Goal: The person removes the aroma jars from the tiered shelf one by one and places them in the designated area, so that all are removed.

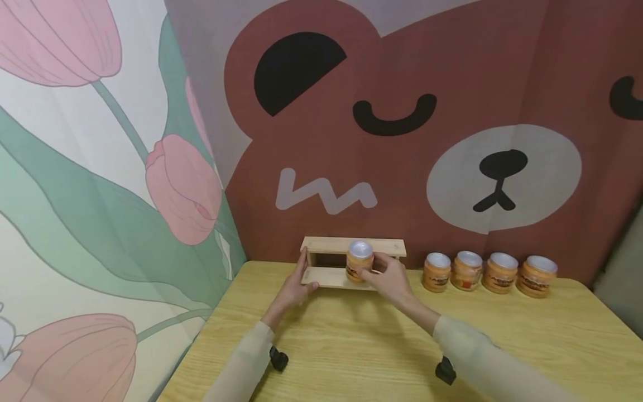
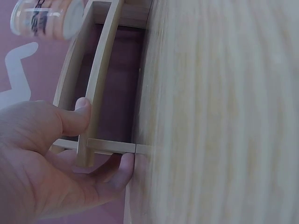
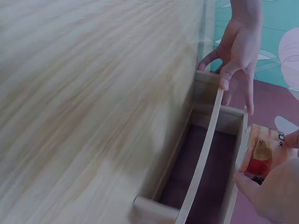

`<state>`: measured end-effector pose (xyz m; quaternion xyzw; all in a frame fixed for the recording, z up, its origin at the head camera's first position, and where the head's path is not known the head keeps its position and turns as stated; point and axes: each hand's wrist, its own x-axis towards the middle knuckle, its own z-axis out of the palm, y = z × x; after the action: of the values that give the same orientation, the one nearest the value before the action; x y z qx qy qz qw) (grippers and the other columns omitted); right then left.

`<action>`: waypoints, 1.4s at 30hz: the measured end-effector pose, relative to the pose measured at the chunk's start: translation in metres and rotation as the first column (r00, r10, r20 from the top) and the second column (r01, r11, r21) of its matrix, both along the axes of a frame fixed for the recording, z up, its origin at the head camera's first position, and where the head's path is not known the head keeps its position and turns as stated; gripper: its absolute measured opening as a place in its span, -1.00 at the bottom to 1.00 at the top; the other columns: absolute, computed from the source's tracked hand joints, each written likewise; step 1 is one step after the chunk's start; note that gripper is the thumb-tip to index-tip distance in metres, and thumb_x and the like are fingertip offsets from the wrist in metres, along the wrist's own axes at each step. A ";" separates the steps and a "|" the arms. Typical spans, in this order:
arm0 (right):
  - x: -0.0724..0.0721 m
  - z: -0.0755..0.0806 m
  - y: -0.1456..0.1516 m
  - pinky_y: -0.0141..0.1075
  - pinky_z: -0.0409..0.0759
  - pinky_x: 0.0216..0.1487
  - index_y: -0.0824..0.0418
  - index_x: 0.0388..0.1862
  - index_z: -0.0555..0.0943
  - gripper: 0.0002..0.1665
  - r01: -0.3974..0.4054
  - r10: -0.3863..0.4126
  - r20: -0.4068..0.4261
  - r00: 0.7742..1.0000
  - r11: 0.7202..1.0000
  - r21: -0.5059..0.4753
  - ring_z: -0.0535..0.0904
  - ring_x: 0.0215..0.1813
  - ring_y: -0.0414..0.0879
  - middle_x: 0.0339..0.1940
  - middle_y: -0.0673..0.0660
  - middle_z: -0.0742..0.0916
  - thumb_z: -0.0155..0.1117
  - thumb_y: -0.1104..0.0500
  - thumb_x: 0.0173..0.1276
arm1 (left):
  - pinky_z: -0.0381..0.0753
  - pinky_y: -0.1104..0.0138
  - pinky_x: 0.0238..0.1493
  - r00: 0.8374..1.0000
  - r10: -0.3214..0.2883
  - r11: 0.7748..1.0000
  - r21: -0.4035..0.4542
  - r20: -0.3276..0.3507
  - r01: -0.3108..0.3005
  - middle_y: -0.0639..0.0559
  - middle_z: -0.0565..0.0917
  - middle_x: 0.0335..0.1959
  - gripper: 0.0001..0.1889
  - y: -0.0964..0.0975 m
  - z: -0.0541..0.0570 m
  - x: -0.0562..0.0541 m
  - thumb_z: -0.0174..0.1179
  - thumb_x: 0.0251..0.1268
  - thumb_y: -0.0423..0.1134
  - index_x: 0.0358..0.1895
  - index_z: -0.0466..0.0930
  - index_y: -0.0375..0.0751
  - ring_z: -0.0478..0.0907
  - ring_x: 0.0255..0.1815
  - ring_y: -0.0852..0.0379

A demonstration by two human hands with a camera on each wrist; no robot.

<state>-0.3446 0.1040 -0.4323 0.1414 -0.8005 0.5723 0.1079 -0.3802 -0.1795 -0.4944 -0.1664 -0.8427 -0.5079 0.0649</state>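
My left hand (image 1: 293,287) grips the left end of a small two-level wooden rack (image 1: 321,276). In the left wrist view its thumb lies on a board of the rack (image 2: 103,60). My right hand (image 1: 392,276) pinches an orange-labelled jar (image 1: 359,262) with a silvery lid, thumb and fingers on its sides. Seen from the right wrist, this jar (image 3: 264,151) is beside the rack's upper board (image 3: 238,158); whether they touch I cannot tell. Part of the rack's right end is hidden behind the right hand in the head view.
Several similar orange jars (image 1: 467,271) stand in a row at the table's back right. The wood-grain table (image 1: 321,352) meets a wall hanging with a bear (image 1: 311,139) behind it. A tulip-patterned hanging (image 1: 100,184) covers the left side.
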 end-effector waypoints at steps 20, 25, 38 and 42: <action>0.024 -0.009 0.099 -0.29 0.68 -0.04 0.45 0.39 0.46 -0.23 0.112 -0.103 -0.079 0.992 0.987 0.118 0.69 0.09 0.21 0.16 0.39 0.68 0.52 0.12 0.31 | 0.20 -0.05 0.46 1.000 -0.003 1.000 -0.005 -0.014 0.003 -0.11 -0.18 0.66 0.11 -0.002 0.004 0.002 0.30 0.36 -0.49 0.69 -0.38 0.03 0.00 0.58 -0.21; 0.030 -0.019 0.124 -0.45 0.63 -0.06 0.49 0.44 0.38 -0.16 0.127 -0.120 -0.066 0.991 0.984 0.122 0.66 0.12 0.24 0.20 0.44 0.64 0.52 0.14 0.32 | 0.19 -0.08 0.45 1.000 -0.001 1.000 0.004 -0.010 0.001 -0.15 -0.15 0.66 0.12 -0.003 0.001 0.002 0.32 0.34 -0.48 0.69 -0.37 0.04 0.00 0.58 -0.22; 0.026 -0.037 0.180 -0.59 0.55 -0.15 0.40 0.37 0.50 -0.27 0.255 -0.223 -0.172 0.960 0.947 0.197 0.69 0.04 0.20 0.06 0.37 0.73 0.49 0.13 0.30 | 0.16 -0.04 0.48 1.000 0.017 0.999 -0.034 0.005 -0.017 -0.12 -0.12 0.65 0.13 -0.002 -0.002 -0.001 0.31 0.36 -0.44 0.68 -0.40 0.14 0.02 0.58 -0.15; 0.024 -0.043 0.192 -0.57 0.54 -0.16 0.44 0.41 0.45 -0.20 0.265 -0.229 -0.166 0.959 0.933 0.242 0.68 0.06 0.27 0.07 0.39 0.72 0.49 0.07 0.32 | 0.15 -0.04 0.48 1.000 0.011 0.999 -0.033 0.006 -0.010 -0.13 -0.14 0.65 0.13 0.000 -0.001 0.001 0.31 0.35 -0.45 0.68 -0.40 0.11 0.01 0.59 -0.16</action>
<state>-0.3205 0.2962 -0.4749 0.0910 -0.8713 0.4325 0.2132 -0.3793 -0.1800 -0.4955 -0.1615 -0.8519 -0.4943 0.0623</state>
